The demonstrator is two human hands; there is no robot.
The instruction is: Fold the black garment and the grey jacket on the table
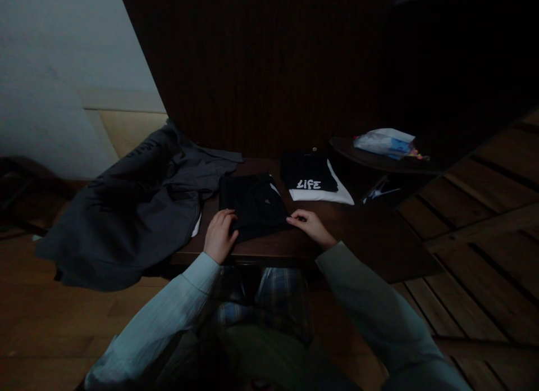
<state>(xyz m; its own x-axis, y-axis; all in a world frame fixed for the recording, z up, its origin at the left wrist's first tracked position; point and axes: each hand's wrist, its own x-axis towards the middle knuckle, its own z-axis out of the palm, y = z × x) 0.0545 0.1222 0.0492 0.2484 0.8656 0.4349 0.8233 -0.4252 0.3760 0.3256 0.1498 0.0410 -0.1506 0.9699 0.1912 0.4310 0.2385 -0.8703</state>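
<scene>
A folded black garment (252,204) lies on the low dark wooden table (357,228) in front of me. My left hand (219,235) rests on its near left corner, fingers curled down onto the cloth. My right hand (309,225) pinches the near right corner, fingers closed on the fabric edge. Both arms wear pale long sleeves.
A grey garment (126,211) sprawls over the table's left end and hangs down. Behind, a folded black piece with white "LIFE" lettering (309,174) sits on a folded white one (332,195). A plastic bag (385,142) lies on a round dark stand at right. Wooden floor surrounds.
</scene>
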